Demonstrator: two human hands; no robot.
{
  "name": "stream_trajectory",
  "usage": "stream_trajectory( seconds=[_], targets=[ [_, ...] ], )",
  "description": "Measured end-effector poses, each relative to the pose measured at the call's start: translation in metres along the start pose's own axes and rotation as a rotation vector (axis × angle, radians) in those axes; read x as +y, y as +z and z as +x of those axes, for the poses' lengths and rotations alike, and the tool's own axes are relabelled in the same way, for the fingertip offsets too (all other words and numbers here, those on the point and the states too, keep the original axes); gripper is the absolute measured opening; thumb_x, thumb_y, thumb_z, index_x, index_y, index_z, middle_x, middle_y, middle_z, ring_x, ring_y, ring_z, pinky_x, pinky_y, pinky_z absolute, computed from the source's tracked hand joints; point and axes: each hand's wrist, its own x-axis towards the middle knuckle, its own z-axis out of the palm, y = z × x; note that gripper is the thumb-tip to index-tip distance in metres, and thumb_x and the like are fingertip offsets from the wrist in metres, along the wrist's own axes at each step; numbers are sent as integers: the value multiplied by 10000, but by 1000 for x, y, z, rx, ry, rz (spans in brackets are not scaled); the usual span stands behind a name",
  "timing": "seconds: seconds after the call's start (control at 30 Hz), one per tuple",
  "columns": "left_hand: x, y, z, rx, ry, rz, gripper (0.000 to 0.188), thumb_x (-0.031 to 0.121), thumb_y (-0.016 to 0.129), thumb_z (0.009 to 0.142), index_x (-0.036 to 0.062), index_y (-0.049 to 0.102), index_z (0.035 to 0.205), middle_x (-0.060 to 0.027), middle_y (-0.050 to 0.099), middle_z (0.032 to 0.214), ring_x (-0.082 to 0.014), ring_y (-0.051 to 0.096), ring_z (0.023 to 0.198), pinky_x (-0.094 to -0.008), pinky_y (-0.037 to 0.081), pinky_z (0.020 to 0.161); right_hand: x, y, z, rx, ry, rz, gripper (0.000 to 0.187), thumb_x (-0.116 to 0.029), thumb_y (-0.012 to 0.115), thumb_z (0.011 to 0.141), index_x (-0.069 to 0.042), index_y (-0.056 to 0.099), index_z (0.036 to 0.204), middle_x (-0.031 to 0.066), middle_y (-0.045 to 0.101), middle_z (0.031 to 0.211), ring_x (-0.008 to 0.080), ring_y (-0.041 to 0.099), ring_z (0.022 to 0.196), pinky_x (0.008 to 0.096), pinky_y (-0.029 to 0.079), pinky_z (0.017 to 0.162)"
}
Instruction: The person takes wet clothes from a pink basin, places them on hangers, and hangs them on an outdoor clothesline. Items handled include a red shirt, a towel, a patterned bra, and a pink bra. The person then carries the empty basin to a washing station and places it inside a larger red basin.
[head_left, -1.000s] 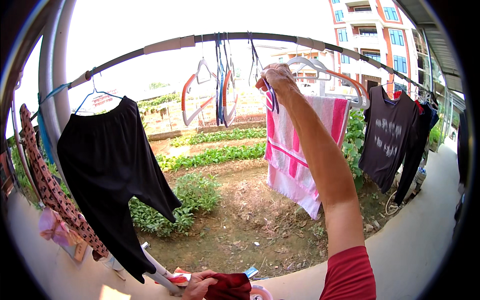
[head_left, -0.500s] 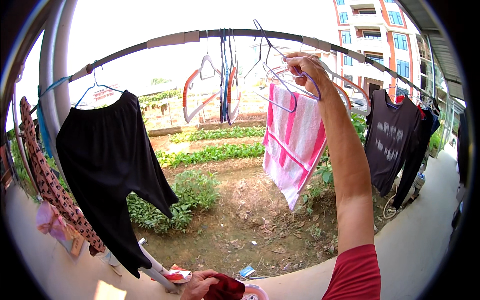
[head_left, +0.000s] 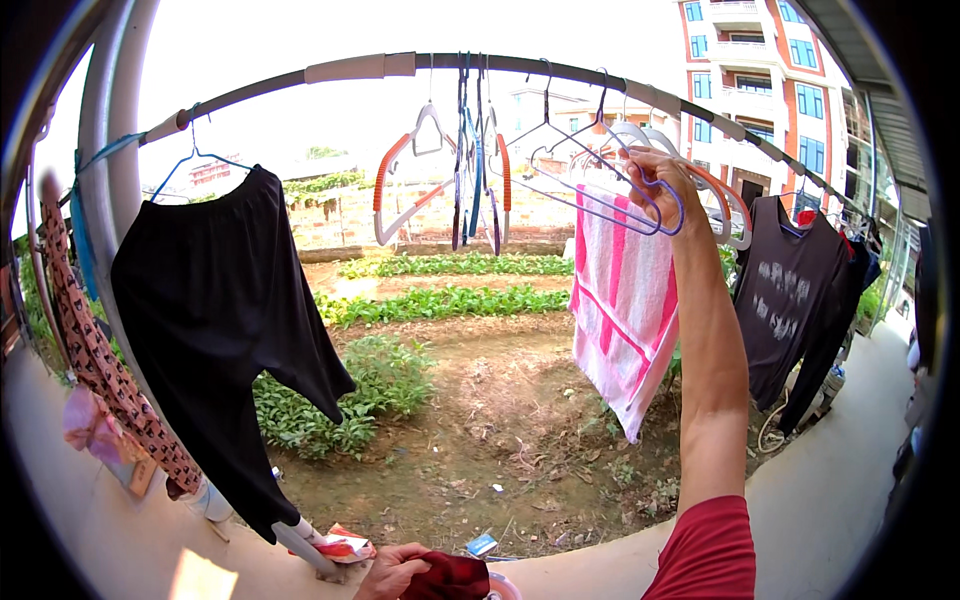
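Note:
My right hand (head_left: 660, 188) is raised to the clothes rail, its fingers closed round the right end of a purple hanger (head_left: 630, 218). The hanger's hook reaches the rail (head_left: 555, 66), and nothing hangs on it. A dark hanger (head_left: 546, 110) is just left of it. Behind my right hand hangs a pink-and-white striped towel (head_left: 625, 320). Low at the bottom edge, my left hand (head_left: 392, 572) grips a dark red cloth (head_left: 445, 577), partly cut off by the frame. Beside the cloth, the rim of a pink basin (head_left: 508, 584) shows.
Black trousers (head_left: 225, 280) hang at the left, near a metal post (head_left: 110, 130). Orange-and-white hangers (head_left: 385, 190) hang mid-rail. Farther right hangs a dark grey shirt (head_left: 785, 290). Beyond the rail lie soil and green plants (head_left: 340, 410); a concrete walkway (head_left: 840, 450) runs along the right.
My right hand has moved right and slightly down with the purple hanger, which now sits less tilted. The striped towel has shifted right. My left hand still holds the red cloth low down.

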Motion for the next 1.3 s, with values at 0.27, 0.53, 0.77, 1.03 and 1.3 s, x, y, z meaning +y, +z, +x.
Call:
stream_trajectory(
  seconds=[0.27,0.53,0.77,1.03,1.3],
  targets=[
    [-1,-3,3,-3,49,-1,160,-45,531,760,-9,641,871,-19,632,755,-77,577,676,-200,461,631,-30,8,-30,58,-539,-1302,557,-404,581,807,11,514,1172,210,581,1058,296,558,1012,414,414,895],
    [10,8,-1,-28,51,-23,131,-45,537,751,-5,639,823,-5,613,710,-68,556,639,-194,447,589,-5,72,-49,50,-307,-1876,281,-245,540,810,-74,603,1024,161,630,962,302,603,925,428,462,813],
    [8,-7,-18,-14,28,-49,141,-40,534,762,-4,634,855,-8,616,734,-71,560,646,-198,452,594,2,67,-31,51,-374,-1371,178,-149,530,793,-66,658,885,183,639,859,316,613,873,429,456,783],
    [10,-27,-28,-95,-14,27,154,-33,519,776,-7,630,879,-27,633,769,-86,583,681,-203,471,625,-17,49,-83,141,-476,-1138,198,-87,493,846,18,618,957,104,586,617,153,561,537,312,415,515],
    [16,-52,-38,-178,-31,-14,139,-9,538,775,1,642,866,-17,626,757,-76,566,673,-205,459,608,29,-13,-319,193,-99,-497,359,-194,635,816,-49,497,1114,-4,524,618,46,454,503,173,349,426]
  ],
)
